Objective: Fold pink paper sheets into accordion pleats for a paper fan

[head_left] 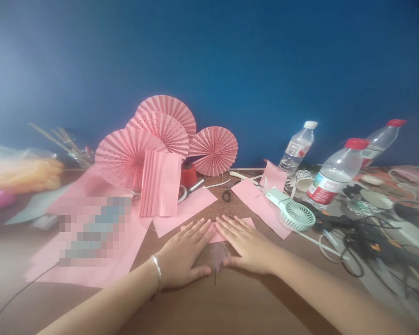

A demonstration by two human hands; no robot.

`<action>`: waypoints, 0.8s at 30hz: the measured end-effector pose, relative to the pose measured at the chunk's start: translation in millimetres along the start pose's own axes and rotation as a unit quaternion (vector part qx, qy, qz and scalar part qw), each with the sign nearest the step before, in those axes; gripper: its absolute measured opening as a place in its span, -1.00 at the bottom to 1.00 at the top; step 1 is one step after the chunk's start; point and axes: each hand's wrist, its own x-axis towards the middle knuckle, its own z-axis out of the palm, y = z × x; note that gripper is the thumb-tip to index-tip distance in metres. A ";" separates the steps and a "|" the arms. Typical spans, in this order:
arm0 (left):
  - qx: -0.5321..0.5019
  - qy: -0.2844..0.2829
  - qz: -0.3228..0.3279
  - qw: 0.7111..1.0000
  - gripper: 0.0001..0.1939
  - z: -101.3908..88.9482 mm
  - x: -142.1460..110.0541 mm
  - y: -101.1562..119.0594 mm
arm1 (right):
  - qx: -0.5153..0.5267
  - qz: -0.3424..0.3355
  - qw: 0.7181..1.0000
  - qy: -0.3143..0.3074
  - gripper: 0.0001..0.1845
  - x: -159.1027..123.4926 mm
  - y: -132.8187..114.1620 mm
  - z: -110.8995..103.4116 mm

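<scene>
Both hands lie flat side by side near the middle of the table, pressing on a small pink paper strip (219, 236). My left hand (185, 253), with a ring and a silver bracelet, has its fingers stretched out over the strip's left part. My right hand (246, 246) rests over its right part, thumb pointing inward. Much of the strip is hidden under the fingers. Just beyond stand a pleated pink paper (160, 184) and, on the table, another flat pink sheet (195, 207). Small dark scraps (226, 211) are scattered past the fingertips.
Several round pink paper fans (214, 151) lean against the blue wall (265, 70). At right are a mint handheld fan (296, 214), water bottles (338, 172) and tangled black cables (366, 237). Pink sheets (91, 274) with a pixelated item lie left. Scissors handles (226, 195) show ahead.
</scene>
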 end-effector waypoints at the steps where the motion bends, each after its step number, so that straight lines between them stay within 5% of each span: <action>1: 0.000 -0.002 0.001 1.000 -0.20 0.3 -0.4 0.3 | -0.002 0.020 1.000 -0.006 -0.08 -1.4 3.4 1.3; 5: 0.001 0.004 0.010 1.000 -0.17 3.2 -1.7 -2.2 | -0.027 0.079 0.996 -0.026 -0.05 -17.9 29.9 1.6; 10: 0.042 0.016 0.010 0.999 -0.18 -1.8 -3.1 -1.5 | -0.081 0.136 0.987 0.022 -0.05 -29.5 44.3 1.5; 14: 0.128 0.057 0.124 0.982 -0.34 -15.2 -3.5 12.5 | -0.072 0.061 0.987 0.129 -0.26 -21.5 18.8 -11.1; 18: 0.194 0.123 0.243 0.942 -0.69 -18.7 -4.1 29.9 | 0.060 -0.049 0.974 0.212 -0.67 -15.0 -28.2 -34.9; 21: 0.210 0.164 0.264 0.927 -0.82 -13.6 -4.6 37.4 | 0.150 -0.031 0.972 0.180 -0.79 -9.2 -53.3 -43.9; 24: 0.211 0.174 0.266 0.924 -0.75 -9.2 -4.6 40.0 | 0.221 -0.011 0.963 0.151 -0.79 1.0 -61.1 -41.0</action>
